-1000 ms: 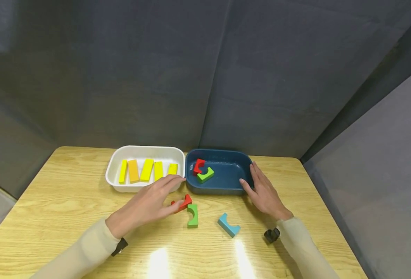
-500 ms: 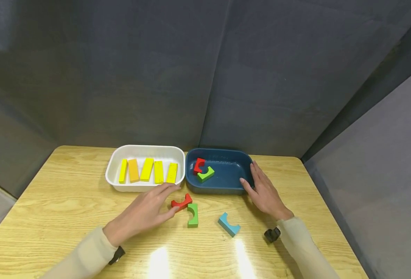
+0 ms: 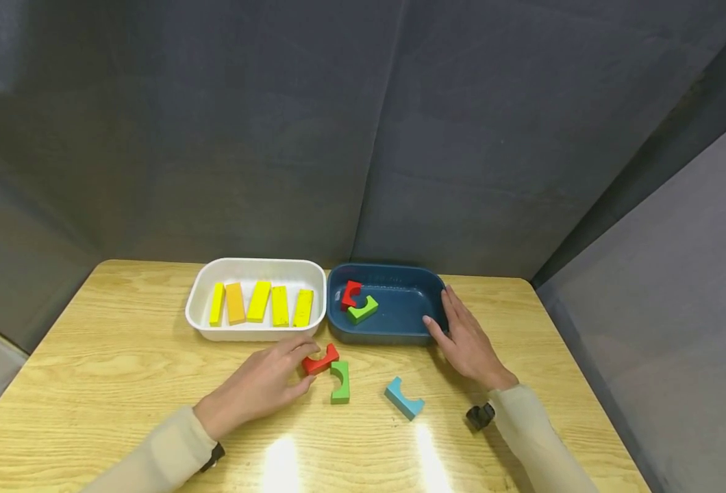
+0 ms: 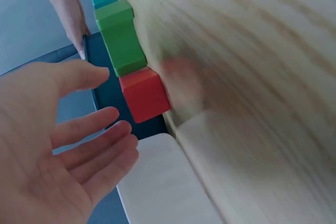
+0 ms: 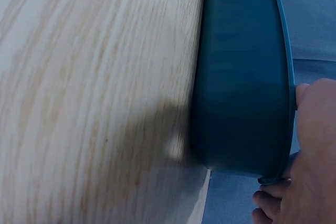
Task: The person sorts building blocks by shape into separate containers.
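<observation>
My left hand hovers over the table with thumb and fingers parted beside a red arch block. In the left wrist view a gap shows between the fingertips and the red block. A green arch block lies against the red one's right end. My right hand holds the right front corner of a dark blue tray, thumb over the rim and fingers along the outer side; in the right wrist view the fingers are partly hidden behind the tray wall. Inside the tray lie a red arch block and a light green arch block.
A white tray with several yellow blocks and an orange block stands against the blue tray's left side. A light blue arch block lies on the wooden table. Grey curtains enclose the back and sides.
My left hand has drawn back from the gap between the trays, then shifted slightly towards the red block, uncovering the rightmost yellow block. The right hand and trays stay in place.
</observation>
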`<state>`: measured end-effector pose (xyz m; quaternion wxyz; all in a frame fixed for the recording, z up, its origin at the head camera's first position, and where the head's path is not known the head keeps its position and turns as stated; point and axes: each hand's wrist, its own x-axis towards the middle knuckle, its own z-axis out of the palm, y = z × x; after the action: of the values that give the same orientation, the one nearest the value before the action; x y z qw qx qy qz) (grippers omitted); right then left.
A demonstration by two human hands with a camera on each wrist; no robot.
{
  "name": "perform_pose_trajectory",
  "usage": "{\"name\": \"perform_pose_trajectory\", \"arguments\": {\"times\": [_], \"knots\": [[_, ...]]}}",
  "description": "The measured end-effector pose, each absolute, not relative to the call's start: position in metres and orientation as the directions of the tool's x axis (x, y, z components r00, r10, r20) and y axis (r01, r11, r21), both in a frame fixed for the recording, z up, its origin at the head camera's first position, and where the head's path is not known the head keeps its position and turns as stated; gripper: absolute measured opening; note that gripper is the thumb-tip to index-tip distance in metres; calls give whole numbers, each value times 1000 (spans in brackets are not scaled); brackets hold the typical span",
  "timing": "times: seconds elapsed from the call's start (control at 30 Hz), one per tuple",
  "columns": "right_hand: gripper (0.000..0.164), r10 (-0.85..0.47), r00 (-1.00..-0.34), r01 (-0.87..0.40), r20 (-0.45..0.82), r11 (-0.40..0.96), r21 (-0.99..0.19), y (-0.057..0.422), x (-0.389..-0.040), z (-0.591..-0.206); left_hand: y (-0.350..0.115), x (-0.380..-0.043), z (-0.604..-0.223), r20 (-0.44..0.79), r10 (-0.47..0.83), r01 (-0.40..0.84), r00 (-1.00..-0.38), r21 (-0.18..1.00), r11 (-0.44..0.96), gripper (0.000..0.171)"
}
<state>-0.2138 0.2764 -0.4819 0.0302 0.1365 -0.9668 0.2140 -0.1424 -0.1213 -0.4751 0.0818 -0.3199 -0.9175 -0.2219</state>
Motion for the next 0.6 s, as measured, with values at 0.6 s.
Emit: {"name": "perform_pose_trajectory", "arguments": {"times": [0.6], "knots": [[83, -251, -961, -275, 112, 869, -411, 277, -213, -482, -108, -153, -483, 309, 574, 650, -759, 298, 699, 25]]}}
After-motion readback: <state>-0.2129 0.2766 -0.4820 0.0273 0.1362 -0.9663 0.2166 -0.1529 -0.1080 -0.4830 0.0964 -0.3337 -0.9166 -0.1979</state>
